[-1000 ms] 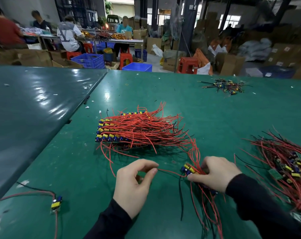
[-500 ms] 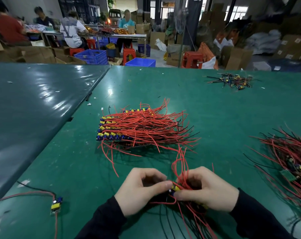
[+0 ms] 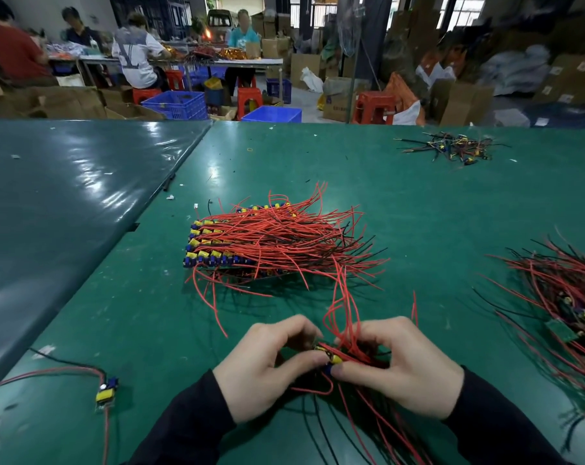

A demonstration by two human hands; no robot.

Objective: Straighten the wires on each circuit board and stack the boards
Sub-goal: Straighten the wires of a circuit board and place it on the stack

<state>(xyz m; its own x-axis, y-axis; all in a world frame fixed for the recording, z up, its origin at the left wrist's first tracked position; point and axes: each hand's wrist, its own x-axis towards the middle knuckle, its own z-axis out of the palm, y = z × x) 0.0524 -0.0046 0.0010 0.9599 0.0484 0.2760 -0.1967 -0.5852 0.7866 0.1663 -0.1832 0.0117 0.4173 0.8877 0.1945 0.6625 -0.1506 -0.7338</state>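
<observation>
Both hands, left hand [image 3: 260,367] and right hand [image 3: 401,367], stay pinching the red-wired circuit board [image 3: 331,359].

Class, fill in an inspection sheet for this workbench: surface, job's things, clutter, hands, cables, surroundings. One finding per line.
Surface: green table mat, with a darker glossy sheet adjoining on the left.
Job's things: stacked circuit boards in mid-table, red wires fanning right; unsorted pile at the right edge; held bundle of boards between both hands.
Clutter: single board with wires near left; small tangle of scraps far right; small bits scattered on the mat.
Hands: left hand and right hand both pinch the held bundle.
Cables: red and black wires trail from the bundle toward the person.
Surroundings: seated workers, blue crates, red stools, cardboard boxes.
</observation>
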